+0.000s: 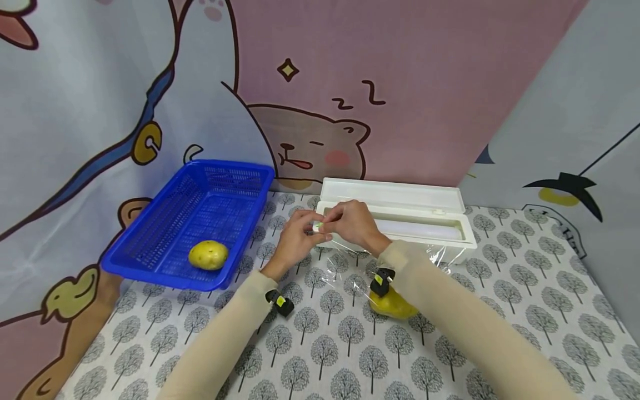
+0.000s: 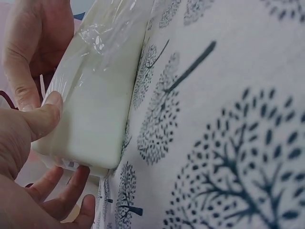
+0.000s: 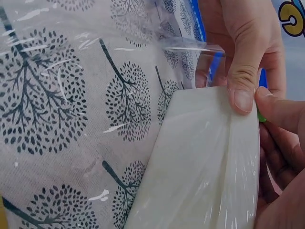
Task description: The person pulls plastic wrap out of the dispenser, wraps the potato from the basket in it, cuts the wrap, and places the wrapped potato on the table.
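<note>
nearest me, my two sleeves [image 1: 220, 347] reach over one tree-print cloth [image 1: 322, 364], one camera [image 1: 281, 303] strapped to each wrist; one yellow fruit [image 1: 392, 305] lies on the cloth, partly hidden by my right sleeve; beyond it one sheet of clear film [image 2: 97, 40] hangs over the front of one white box [image 2: 90, 124]; my left hand [image 1: 296, 238] grips the box's left end, thumb on the front, fingers curled beneath; my right hand [image 1: 352, 222] is narrow, pinching one green tab [image 3: 261, 116] at that same end; one white roll [image 1: 420, 229] lies inside the box, its one lid [image 1: 392, 194] raised behind; to the left one blue basket [image 1: 162, 279] holds one yellow lump [image 1: 208, 255], near its front right corner; farthest, one cartoon curtain [image 1: 425, 83] shows one sleeping bear
</note>
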### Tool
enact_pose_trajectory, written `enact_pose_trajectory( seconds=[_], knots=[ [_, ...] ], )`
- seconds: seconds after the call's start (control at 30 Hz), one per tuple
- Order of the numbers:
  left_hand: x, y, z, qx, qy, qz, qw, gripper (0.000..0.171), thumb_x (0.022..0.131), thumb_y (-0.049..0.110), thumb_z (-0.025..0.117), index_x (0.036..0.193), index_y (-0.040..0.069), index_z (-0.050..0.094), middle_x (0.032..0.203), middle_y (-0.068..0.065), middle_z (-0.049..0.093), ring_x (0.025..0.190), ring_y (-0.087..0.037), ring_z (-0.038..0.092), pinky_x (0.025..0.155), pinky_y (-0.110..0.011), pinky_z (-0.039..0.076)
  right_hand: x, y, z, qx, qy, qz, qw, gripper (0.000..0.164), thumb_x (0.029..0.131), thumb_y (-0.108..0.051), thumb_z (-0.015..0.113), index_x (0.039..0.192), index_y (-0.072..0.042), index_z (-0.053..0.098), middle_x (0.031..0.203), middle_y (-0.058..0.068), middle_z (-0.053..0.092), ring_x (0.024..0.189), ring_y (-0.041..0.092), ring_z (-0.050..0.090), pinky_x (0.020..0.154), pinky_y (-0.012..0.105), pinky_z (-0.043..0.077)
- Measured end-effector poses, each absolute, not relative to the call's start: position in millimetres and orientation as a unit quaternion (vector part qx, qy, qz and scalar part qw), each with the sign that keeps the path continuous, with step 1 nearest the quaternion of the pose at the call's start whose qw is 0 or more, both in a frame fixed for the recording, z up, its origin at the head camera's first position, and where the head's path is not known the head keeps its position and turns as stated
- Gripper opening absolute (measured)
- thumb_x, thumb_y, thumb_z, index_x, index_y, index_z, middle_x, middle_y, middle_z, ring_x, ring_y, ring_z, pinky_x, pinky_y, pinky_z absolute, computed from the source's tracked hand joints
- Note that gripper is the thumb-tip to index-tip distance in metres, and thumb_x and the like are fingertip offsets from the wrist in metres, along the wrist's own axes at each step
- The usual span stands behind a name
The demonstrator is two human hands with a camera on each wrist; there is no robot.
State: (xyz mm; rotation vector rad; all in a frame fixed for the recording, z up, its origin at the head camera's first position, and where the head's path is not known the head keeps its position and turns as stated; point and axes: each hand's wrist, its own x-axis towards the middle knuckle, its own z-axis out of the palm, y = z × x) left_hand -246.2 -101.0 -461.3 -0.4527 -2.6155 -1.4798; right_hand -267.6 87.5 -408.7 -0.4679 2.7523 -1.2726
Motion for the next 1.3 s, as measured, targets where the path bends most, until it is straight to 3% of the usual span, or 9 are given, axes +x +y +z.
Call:
enact_pose_trajectory(
  seconds=[0.37, 0.83, 1.3],
  knots=[
    [-247, -94, -453, -0.154, -0.878, -0.452, 0.023, 0.034, 0.097, 0.024, 0.089, 0.127, 0.013, 0.076, 0.151, -0.017, 0.053, 0.118, -0.040, 0.072, 0.095, -0.046, 0.063, -264, 100, -407, -0.166, 0.901, -0.400, 0.020, 0.008, 0.092, -0.018, 0.092, 0.094, -0.012, 0.087, 0.098, 0.000, 0.080, 0.089, 0.019, 0.072, 0.083, 0.039, 0.059],
    [-249, -86, -449, -0.164, -0.874, -0.458, 0.011, 0.026, 0.099, 0.020, 0.086, 0.121, 0.012, 0.075, 0.152, -0.017, 0.050, 0.120, -0.039, 0.070, 0.100, -0.043, 0.062, -262, 123, -402, -0.189, 0.910, -0.369, 0.016, 0.009, 0.095, -0.017, 0.089, 0.093, -0.009, 0.084, 0.093, 0.000, 0.079, 0.083, 0.020, 0.069, 0.079, 0.040, 0.057],
    [-242, -98, -452, -0.142, -0.883, -0.447, 0.014, 0.025, 0.098, 0.024, 0.087, 0.118, 0.017, 0.075, 0.154, -0.014, 0.051, 0.116, -0.038, 0.069, 0.088, -0.048, 0.062, -242, 219, -400, -0.174, 0.920, -0.349, 0.028, 0.009, 0.096, -0.017, 0.088, 0.095, -0.011, 0.082, 0.093, 0.000, 0.077, 0.086, 0.022, 0.069, 0.078, 0.040, 0.055]
  ],
)
